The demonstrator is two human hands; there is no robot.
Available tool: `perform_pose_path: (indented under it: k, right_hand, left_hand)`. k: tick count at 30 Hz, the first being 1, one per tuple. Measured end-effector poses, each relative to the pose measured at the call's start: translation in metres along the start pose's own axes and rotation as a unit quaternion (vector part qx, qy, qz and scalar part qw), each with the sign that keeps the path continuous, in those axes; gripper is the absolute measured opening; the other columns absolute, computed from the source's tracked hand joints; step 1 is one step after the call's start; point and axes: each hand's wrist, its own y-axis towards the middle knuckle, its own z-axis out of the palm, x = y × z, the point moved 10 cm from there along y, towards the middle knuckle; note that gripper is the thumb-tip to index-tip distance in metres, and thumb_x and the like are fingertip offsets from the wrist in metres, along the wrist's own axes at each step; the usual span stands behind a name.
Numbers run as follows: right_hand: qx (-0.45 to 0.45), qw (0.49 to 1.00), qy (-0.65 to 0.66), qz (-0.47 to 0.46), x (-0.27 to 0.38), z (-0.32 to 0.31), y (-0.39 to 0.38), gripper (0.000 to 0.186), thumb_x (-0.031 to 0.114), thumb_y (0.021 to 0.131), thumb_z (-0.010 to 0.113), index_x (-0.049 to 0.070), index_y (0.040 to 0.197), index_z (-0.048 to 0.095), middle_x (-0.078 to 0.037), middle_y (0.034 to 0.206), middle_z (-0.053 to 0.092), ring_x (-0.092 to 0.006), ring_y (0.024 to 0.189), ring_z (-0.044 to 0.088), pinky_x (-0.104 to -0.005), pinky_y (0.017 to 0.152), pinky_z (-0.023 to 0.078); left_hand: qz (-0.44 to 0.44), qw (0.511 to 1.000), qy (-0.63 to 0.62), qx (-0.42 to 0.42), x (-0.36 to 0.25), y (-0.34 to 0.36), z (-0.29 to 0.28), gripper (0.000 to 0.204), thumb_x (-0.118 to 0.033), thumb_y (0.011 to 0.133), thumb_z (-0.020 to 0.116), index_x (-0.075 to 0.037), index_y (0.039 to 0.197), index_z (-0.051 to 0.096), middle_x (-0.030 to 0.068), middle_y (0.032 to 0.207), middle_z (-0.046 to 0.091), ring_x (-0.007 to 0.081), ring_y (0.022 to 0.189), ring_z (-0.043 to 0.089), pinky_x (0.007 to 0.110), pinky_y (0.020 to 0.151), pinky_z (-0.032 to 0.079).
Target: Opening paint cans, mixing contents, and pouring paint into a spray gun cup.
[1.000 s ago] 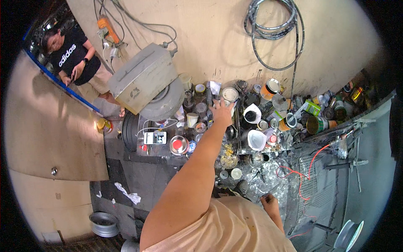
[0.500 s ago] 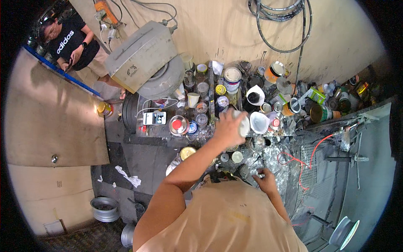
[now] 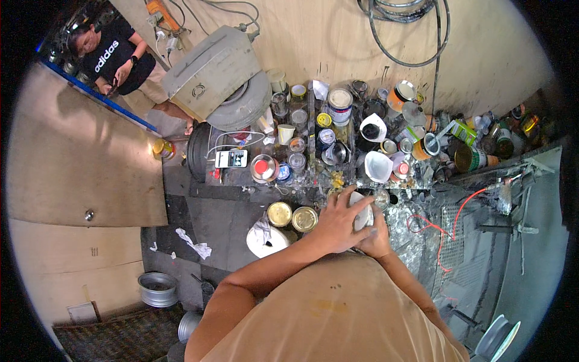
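Observation:
Close to my body, in front of the bench, a white round container (image 3: 363, 212) is between my hands. My left hand (image 3: 339, 222) lies over its left side, fingers curved round it. From the right, my right hand (image 3: 377, 236) closes on its lower right side, the thumb and fingers partly hidden. Just left of my left hand stand two tins with yellowish tops, one tin (image 3: 304, 219) and another tin (image 3: 279, 214). Beside them is a white roll (image 3: 267, 241) with crumpled paper on it.
The cluttered bench holds a red-capped can (image 3: 264, 168), a phone (image 3: 231, 158), a white cup (image 3: 379, 166), and a large paint can (image 3: 339, 107). A tyre (image 3: 238, 105) stands at the back left. A red hose (image 3: 455, 226) lies to the right. Another person (image 3: 117, 57) stands far left.
My left hand has brought the white container from above the bench toward my body. My right hand has moved up to meet it. The view has shifted slightly.

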Motion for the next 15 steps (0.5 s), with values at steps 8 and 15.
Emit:
perform_pose_path:
  k: [8, 15]
  right_hand:
    - [-0.057, 0.989, -0.067, -0.116, 0.002, 0.001, -0.016, 0.097, 0.022, 0.068, 0.091, -0.002, 0.147, 0.041, -0.03, 0.14, 0.052, -0.0521, 0.125, 0.055, -0.0546, 0.106, 0.048]
    - [-0.059, 0.989, -0.103, -0.092, 0.005, 0.001, -0.022, 0.101, 0.017, 0.062, 0.093, -0.001, 0.147, 0.041, -0.03, 0.141, 0.053, -0.0512, 0.128, 0.054, -0.0537, 0.109, 0.048]
  left_hand:
    - [-0.012, 0.999, 0.034, 0.031, -0.014, -0.016, 0.003, 0.072, -0.043, 0.081, 0.082, -0.022, 0.146, 0.058, 0.0284, 0.154, 0.039, 0.0561, 0.132, 0.044, 0.064, 0.109, 0.044]
    - [0.033, 0.998, 0.023, 0.055, -0.003, -0.013, 0.01, 0.085, -0.037, 0.069, 0.088, -0.022, 0.146, 0.055, 0.0275, 0.153, 0.038, 0.0569, 0.132, 0.045, 0.063, 0.111, 0.044]
